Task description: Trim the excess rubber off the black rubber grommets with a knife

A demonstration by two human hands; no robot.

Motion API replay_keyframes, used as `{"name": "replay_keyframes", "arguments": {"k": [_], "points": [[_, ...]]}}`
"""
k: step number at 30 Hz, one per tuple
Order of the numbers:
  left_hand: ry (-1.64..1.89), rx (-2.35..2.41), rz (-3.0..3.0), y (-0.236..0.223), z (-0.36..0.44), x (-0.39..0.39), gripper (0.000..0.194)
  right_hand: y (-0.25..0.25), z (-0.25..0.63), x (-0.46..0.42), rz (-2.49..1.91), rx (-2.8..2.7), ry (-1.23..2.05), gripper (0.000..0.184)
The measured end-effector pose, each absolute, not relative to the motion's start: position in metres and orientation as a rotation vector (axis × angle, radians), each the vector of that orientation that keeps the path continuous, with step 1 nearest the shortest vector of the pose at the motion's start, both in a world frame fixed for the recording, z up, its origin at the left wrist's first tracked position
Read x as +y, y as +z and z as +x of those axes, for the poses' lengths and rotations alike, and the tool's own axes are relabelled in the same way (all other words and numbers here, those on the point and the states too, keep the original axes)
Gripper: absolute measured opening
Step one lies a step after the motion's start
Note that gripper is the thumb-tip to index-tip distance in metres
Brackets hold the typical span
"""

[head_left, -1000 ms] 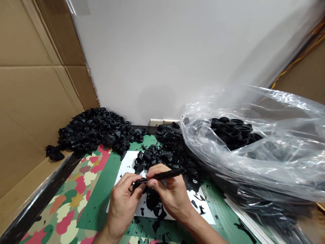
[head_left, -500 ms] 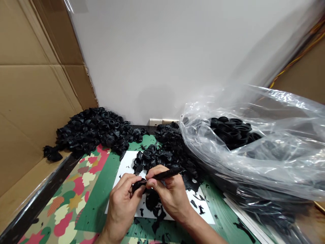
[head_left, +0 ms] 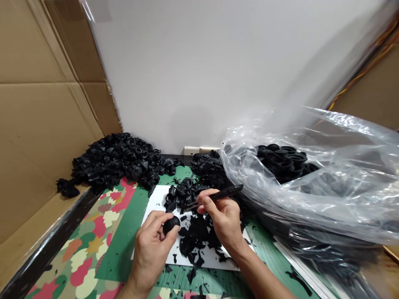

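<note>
Cardboard sheets [head_left: 40, 108] line the left of the frame and meet a white wall [head_left: 187, 70] across the upper middle, with a small wall plate [head_left: 191, 150] low on the wall near the centre. A bundle of yellow wires [head_left: 358, 81] runs along the upper right. A large clear plastic bag [head_left: 336, 137] bulges across the right side, holding a mass of black ribbed plastic fittings [head_left: 280, 162] that show through the film. Along the back of the desk [head_left: 52, 236], at centre left, lies a heap of similar black fittings [head_left: 118, 162], pushed against the cardboard. A camouflage-patterned green mat [head_left: 109, 249] covers the desk, and a white paper sheet [head_left: 152, 199] lies on it at lower centre. A smaller cluster of black fittings [head_left: 183, 195] sits on the paper's far edge, just above the hands, and black plastic scraps [head_left: 196, 236] are scattered over the paper and onto the mat. The left hand [head_left: 149, 249] grips one round black fitting [head_left: 171, 225] between thumb and fingers, just above the paper. The right hand [head_left: 222, 220], near it but apart, pinches a slim black pen-shaped tool [head_left: 222, 193], its thin tip pointing left over the scraps.
</note>
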State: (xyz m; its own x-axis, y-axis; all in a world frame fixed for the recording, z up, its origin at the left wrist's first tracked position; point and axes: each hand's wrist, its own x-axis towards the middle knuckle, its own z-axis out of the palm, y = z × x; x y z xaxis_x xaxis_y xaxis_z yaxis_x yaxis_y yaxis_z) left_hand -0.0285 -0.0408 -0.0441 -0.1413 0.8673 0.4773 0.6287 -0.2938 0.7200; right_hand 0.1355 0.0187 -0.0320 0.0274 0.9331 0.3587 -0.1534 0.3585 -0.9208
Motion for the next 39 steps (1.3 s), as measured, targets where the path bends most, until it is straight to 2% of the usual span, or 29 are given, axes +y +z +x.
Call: {"name": "replay_keyframes", "arguments": {"k": [5,12,18,24,30,39], "points": [[1.409,1.720,1.890,-0.043,-0.030,-0.042,0.017,-0.034,0.131,0.013,-0.704,-1.221,1.220,0.025],[1.357,1.844,1.796,-0.047,-0.031,-0.042,0.022,-0.033,0.126,0.005,-0.653,-1.304,1.284,0.026],[1.369,1.953,1.917,-0.047,-0.030,-0.042,0.015,-0.032,0.127,0.002,-0.743,-1.403,1.243,0.030],[1.417,1.895,2.109,-0.041,-0.029,-0.043,0.012,-0.033,0.125,0.002,-0.913,-1.439,1.364,0.035],[1.454,1.842,2.137,-0.041,-0.030,-0.041,0.016,-0.032,0.127,0.003,-0.708,-1.449,1.199,0.026],[1.448,1.849,2.208,-0.042,-0.032,-0.041,0.020,-0.035,0.120,0.000,-0.692,-1.494,1.061,0.010]]}}
